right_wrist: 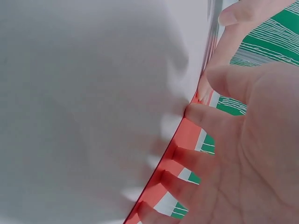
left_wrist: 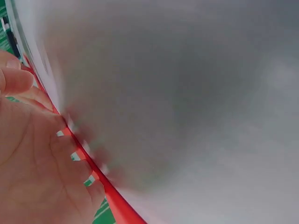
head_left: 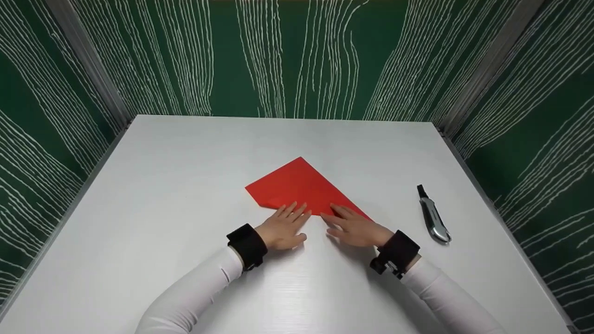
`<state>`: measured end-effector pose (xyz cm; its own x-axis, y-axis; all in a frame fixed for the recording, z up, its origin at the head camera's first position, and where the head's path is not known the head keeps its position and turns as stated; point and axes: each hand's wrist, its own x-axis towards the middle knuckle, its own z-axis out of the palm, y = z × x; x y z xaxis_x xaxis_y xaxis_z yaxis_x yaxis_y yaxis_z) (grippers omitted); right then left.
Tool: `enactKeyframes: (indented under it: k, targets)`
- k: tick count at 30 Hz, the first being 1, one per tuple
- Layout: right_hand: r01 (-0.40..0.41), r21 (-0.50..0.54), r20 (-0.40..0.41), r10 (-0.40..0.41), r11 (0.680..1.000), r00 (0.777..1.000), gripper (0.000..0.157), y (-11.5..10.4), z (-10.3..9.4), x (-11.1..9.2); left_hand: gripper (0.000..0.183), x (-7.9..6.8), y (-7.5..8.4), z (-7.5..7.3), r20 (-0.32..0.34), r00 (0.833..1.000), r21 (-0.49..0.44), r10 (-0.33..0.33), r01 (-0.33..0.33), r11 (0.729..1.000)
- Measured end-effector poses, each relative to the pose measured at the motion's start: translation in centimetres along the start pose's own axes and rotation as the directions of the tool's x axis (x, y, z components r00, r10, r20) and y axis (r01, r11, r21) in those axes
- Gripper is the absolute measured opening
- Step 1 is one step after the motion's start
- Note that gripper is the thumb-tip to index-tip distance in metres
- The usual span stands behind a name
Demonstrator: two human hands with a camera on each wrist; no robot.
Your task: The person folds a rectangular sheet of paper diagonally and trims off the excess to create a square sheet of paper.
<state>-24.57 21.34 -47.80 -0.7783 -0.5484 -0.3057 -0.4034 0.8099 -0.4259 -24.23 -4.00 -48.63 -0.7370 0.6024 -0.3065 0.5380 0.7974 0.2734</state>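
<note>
Paper (head_left: 297,183) partly beneath both hands (head_left: 284,228) (head_left: 357,229)

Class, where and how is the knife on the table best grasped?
Probably mid-handle: bring the right hand to the knife from the near end, since its long silver body lies nearer and the narrow black tip points away.

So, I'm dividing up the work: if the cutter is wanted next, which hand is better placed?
Probably the right hand: the cutter lies on its side, clearly nearer to it. The left hand is farther off, with the right hand in between. Both touch the red paper.
</note>
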Motion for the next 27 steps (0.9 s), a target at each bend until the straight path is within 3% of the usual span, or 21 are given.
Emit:
enactKeyframes:
  k: [9,20,27]
  targets:
    - [0.018,-0.002,-0.011,-0.018,1.000,1.000,0.060,0.1,0.1,-0.1,0.072,-1.7,-1.4,-0.1,-0.035,0.999,-0.043,-0.042,0.040,0.998]
    - [0.041,0.017,-0.012,-0.041,0.999,0.999,0.062,0.1,0.3,-0.1,0.072,-3.9,-3.6,-0.2,-0.063,0.990,-0.038,-0.129,0.127,0.991]
    - [0.042,0.026,-0.009,-0.042,0.999,0.999,0.062,0.0,0.2,-0.2,0.071,-5.0,-4.6,-0.1,-0.083,0.985,-0.016,-0.152,0.151,0.988]
